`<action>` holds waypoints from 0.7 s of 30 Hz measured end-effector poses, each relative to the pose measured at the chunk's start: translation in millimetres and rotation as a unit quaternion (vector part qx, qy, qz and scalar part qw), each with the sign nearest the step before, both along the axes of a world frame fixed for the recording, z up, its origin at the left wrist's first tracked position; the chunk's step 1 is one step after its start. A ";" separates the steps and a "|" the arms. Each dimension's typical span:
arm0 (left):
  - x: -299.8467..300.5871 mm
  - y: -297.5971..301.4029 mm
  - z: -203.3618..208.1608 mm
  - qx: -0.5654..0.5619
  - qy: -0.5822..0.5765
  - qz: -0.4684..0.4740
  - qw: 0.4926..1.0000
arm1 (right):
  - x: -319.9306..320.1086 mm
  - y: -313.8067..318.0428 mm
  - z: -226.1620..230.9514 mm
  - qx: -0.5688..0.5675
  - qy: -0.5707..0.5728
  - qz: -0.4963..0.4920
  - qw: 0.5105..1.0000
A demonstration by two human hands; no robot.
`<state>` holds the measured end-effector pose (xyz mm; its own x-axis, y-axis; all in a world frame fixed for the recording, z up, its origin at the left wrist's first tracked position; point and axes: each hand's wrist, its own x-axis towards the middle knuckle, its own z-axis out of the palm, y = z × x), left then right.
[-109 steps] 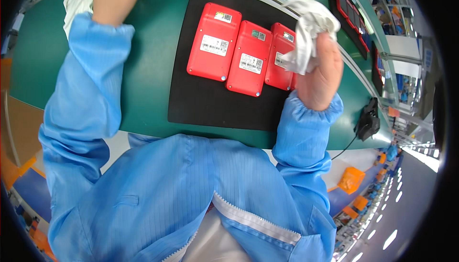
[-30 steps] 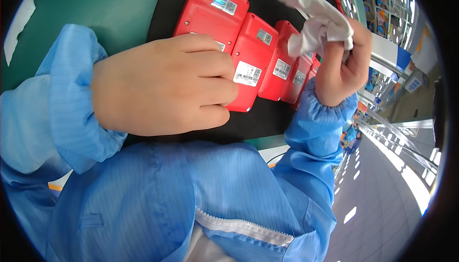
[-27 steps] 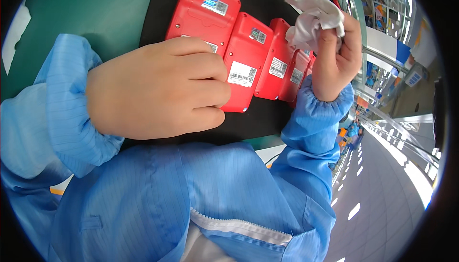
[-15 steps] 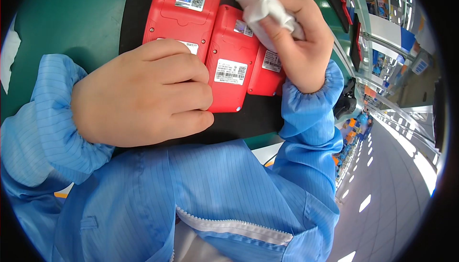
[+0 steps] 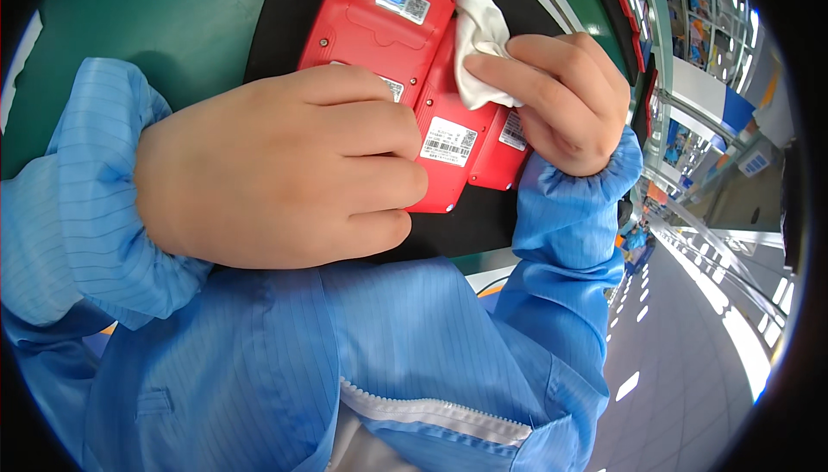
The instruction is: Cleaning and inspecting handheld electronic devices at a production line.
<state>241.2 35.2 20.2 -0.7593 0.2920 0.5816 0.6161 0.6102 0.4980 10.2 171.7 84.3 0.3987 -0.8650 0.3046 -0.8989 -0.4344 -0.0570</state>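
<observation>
Red plastic devices lie side by side with their labelled backs up. On the left one (image 5: 366, 19) a shiny sticker and small screws show. My left hand (image 5: 280, 166) covers its lower half, fingers curled over it and fingertips hidden. The middle device (image 5: 435, 179) carries a white barcode label near its lower end. My right hand (image 5: 573, 97) pinches a crumpled white cloth (image 5: 481, 41), which lies over the upper part of the middle device. Beyond it, the right-hand device (image 5: 496, 166) is partly hidden by the cloth and my right hand.
Under the devices is a black mat (image 5: 470, 226) on a green tabletop (image 5: 198, 15). A metal-edged rack with red-rimmed items (image 5: 628, 11) stands at the far right. The grey floor (image 5: 664, 368) stretches away on the right.
My right hand has come down and turned, and the cloth now hangs spread over the middle device instead of being bunched. Devices and left hand appear shifted rightward in view.
</observation>
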 end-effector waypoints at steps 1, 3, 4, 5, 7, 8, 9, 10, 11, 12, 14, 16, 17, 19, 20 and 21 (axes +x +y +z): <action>0.7 0.3 -0.9 0.001 0.001 -0.001 1.000 | -1.9 2.7 0.8 0.002 -0.001 0.003 1.000; -0.1 0.6 -2.3 0.004 0.004 -0.002 1.000 | -5.9 10.5 2.2 0.047 0.012 0.003 0.999; -1.8 0.7 -3.0 0.003 0.009 -0.005 1.000 | -4.8 11.0 1.2 0.043 0.017 0.007 0.999; -3.0 0.8 -3.7 0.001 0.013 -0.008 1.000 | -3.8 9.0 -0.9 0.044 0.019 0.006 0.999; -2.1 -0.1 -3.0 -0.006 0.013 -0.006 1.000 | -2.7 2.4 -6.6 -0.020 0.009 0.023 0.999; -1.4 -0.4 -2.4 -0.011 0.013 -0.005 1.000 | -3.1 4.1 -6.7 -0.021 0.009 0.024 0.999; -0.6 -1.0 -1.9 -0.012 0.012 -0.003 1.000 | -4.7 6.1 -7.1 -0.018 0.009 0.025 0.999; 0.2 -1.8 -1.0 -0.011 0.004 -0.007 1.000 | -5.2 6.7 -7.4 -0.016 0.010 0.025 1.000; 1.3 -2.6 -0.1 -0.009 -0.004 -0.012 1.000 | -3.9 5.2 -7.9 -0.016 0.009 0.028 0.999; -0.2 -2.6 -0.6 -0.008 -0.001 -0.014 1.000 | -2.2 6.3 -7.7 -0.018 0.011 0.025 0.999; -3.5 -2.7 -2.0 -0.014 0.007 -0.021 1.000 | -0.3 7.6 -7.7 -0.019 0.015 0.019 1.000; -0.8 -2.7 -2.7 -0.010 0.007 -0.014 1.000 | 1.4 2.7 -10.7 -0.014 -0.016 0.009 1.000; 0.6 -2.4 -3.1 -0.005 0.009 -0.009 1.000 | 1.9 3.5 -13.7 -0.005 -0.047 -0.002 0.999; 0.9 -1.4 -4.6 -0.003 0.012 -0.007 1.000 | 1.4 6.9 -17.8 -0.015 -0.044 -0.007 0.999; 0.9 -1.3 -4.8 -0.002 0.013 -0.004 1.000 | 1.2 7.4 -18.5 -0.024 -0.042 -0.011 0.999; 0.8 -1.4 -4.8 -0.001 0.013 -0.005 1.000 | 2.0 7.2 -17.9 -0.024 -0.042 -0.012 0.999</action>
